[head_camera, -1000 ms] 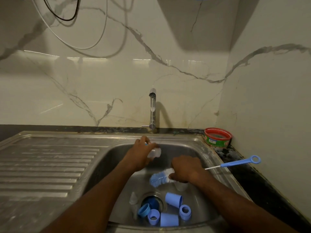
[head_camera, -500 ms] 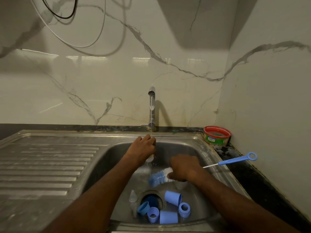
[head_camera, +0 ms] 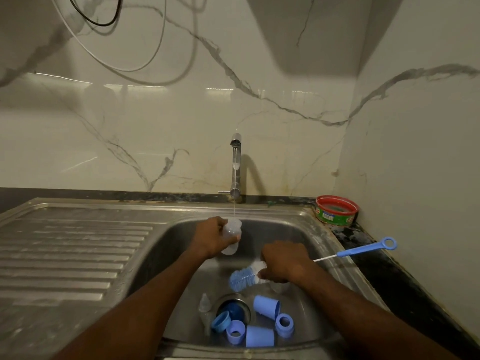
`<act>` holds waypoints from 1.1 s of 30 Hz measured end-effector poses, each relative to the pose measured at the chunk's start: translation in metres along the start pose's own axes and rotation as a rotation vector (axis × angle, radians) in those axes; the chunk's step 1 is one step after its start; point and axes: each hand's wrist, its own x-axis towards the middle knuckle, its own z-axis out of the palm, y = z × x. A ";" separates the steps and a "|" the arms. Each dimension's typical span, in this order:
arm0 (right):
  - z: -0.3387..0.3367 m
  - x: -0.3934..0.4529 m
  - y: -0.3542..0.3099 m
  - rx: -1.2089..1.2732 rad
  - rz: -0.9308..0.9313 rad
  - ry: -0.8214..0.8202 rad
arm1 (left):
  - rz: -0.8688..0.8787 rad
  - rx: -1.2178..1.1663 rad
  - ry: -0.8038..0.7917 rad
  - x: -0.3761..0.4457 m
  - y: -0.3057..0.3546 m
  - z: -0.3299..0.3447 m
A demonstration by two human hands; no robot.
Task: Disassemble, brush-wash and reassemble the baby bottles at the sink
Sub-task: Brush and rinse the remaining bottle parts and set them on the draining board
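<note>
Water runs thin from the tap (head_camera: 235, 162) and the left hand (head_camera: 211, 237) holds the clear bottle (head_camera: 231, 236) right under it, fingers curled round its body, over the back of the sink (head_camera: 322, 245). The right hand (head_camera: 284, 262) grips the bottle brush (head_camera: 244, 277) low in the basin, fingers wrapped round the handle. Disassembly looks done: blue caps (head_camera: 266, 307) and collar rings (head_camera: 284, 325) lie loose by the drain, a clear teat (head_camera: 204, 302) beside them. This bottle seems at rinsing; the loose parts and all reassembly remain. Something clear sits under the right hand, hard to make out. How many bottles there are, I can't tell.
</note>
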 end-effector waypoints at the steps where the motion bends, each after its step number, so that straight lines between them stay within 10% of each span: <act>1: 0.000 0.000 0.000 0.001 0.002 -0.002 | -0.012 -0.007 0.019 0.000 0.001 0.000; 33: 0.004 0.000 -0.002 0.064 0.002 -0.013 | 0.050 0.086 0.139 -0.011 0.008 0.000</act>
